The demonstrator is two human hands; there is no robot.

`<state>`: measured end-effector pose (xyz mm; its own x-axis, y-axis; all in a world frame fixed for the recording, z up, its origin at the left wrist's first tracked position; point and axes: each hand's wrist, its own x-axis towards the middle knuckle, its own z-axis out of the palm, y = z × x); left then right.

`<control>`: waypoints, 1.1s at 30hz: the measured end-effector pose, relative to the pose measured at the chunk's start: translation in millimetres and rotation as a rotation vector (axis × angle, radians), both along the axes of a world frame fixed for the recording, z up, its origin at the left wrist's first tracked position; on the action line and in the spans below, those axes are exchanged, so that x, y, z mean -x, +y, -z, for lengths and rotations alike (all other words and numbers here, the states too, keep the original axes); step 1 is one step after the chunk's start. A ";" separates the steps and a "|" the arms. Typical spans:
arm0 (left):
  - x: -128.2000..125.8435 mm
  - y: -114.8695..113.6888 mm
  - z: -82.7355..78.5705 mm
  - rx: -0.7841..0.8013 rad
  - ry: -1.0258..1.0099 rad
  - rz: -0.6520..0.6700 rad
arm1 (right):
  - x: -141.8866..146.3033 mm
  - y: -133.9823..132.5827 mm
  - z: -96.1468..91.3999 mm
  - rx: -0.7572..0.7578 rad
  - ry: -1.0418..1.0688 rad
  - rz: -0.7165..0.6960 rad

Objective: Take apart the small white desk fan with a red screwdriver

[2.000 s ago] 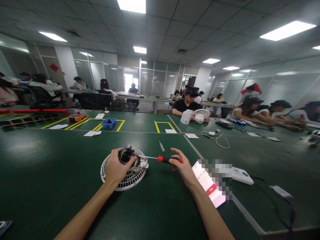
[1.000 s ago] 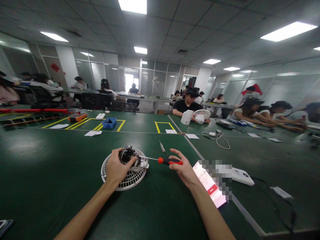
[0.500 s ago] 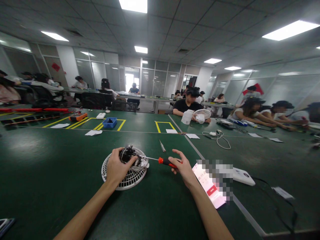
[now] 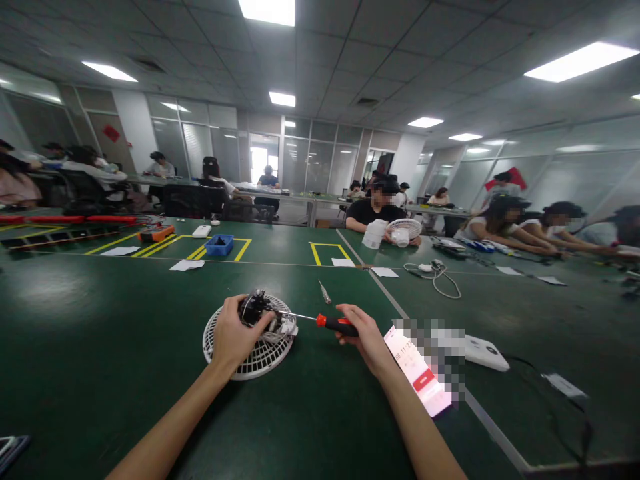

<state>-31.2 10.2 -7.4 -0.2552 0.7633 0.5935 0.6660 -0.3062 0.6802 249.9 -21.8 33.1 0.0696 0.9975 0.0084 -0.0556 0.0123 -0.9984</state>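
A round white fan grille (image 4: 260, 360) lies on the green table, and on it sits a black fan motor (image 4: 256, 307) with white wires. My left hand (image 4: 237, 333) is closed around the motor, thumb on its near right side. In my right hand (image 4: 363, 330) is a screwdriver (image 4: 330, 324) with a red and black handle, held nearly level. Its shaft points left, the tip reaching the motor's right side, where the exact contact point is too small to make out. Beyond the screwdriver lies a small clear-handled screwdriver (image 4: 325, 293).
Right of my right hand lies a lit phone (image 4: 423, 380), with a white device (image 4: 485, 352) beyond it. Farther off are a blue bin (image 4: 219, 245), paper slips and a white cable (image 4: 445, 280). Across the table a person (image 4: 380, 207) sits behind another white grille (image 4: 405, 228).
The fingers of my right hand have shifted on the screwdriver handle, the raised index finger coming down closer to it. My left hand and the motor stay in place.
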 end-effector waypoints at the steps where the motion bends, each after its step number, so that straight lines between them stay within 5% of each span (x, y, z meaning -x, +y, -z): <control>1: -0.2 -0.2 -0.3 -0.002 0.004 0.001 | 0.1 0.6 0.2 0.033 -0.015 -0.005; 22: 0.6 -0.8 -0.9 -0.035 0.060 0.013 | -2.6 -1.7 -0.4 -0.095 0.032 -0.098; 28: 0.2 -1.2 -1.3 -0.019 0.040 0.005 | -1.2 0.9 3.2 0.087 -0.052 -0.111; 33: 0.7 -1.2 -1.4 -0.011 0.039 0.004 | -1.3 0.8 1.6 0.026 -0.078 -0.101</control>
